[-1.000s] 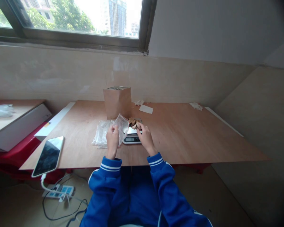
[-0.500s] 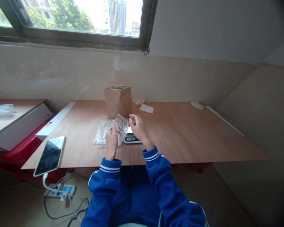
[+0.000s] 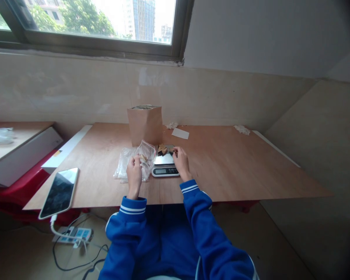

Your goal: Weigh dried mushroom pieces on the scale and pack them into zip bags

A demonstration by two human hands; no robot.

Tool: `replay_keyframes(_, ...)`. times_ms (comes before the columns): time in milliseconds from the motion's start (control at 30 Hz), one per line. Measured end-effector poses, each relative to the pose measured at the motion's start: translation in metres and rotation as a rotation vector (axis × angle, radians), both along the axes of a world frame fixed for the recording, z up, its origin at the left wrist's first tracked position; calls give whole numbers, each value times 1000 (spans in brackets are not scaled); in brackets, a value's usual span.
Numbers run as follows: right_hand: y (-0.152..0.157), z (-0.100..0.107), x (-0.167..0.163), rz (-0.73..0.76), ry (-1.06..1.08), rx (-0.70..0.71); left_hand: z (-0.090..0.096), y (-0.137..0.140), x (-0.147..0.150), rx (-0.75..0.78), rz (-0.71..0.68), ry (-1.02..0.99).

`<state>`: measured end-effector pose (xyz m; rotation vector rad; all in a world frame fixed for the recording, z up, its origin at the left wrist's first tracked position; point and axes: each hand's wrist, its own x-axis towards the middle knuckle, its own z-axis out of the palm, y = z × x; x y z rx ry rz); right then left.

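Observation:
My left hand (image 3: 134, 173) is closed on the side of a clear zip bag (image 3: 148, 150), which stands open at the top and has a small brown piece in its lower part. To its right sits a small digital kitchen scale (image 3: 161, 161) with a metal plate and a display at the front. Dry brown flaky pieces (image 3: 162, 149) lie on the back of the plate. My right hand (image 3: 181, 161) is over the plate's right edge, fingertips pinched on a dark brown piece (image 3: 172, 150). What kind of pieces they are, I cannot tell.
More clear plastic bags (image 3: 121, 161) lie left of my left hand. Behind stands an open brown paper pouch (image 3: 146, 126). A white card (image 3: 180, 133) and crumpled tissue lie farther back. A charging phone (image 3: 60, 192) rests at the table's left edge, its cable hanging down.
My right hand has moved right and down from the bag's mouth to the scale's right side, uncovering the brown pieces on the plate. My left hand has shifted slightly left with the bag.

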<state>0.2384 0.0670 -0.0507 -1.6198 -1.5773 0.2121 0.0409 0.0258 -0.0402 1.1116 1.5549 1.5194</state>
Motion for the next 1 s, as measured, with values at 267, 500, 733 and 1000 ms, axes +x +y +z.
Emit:
replay_keyframes(267,-26,66,-37,304,488,74,5,-3,0,-4,-50,-35)
replay_keyframes(500,-34,79,-60,404,225,-65,11,-6,-2,20,-72,-40)
replay_keyframes(733,-35,76,-60,424,25,-75,14,-10,-1,36,-94,-38)
replay_keyframes(1000,10,21,-39,201,-109,50,11,-8,-2,39,-71,-43)
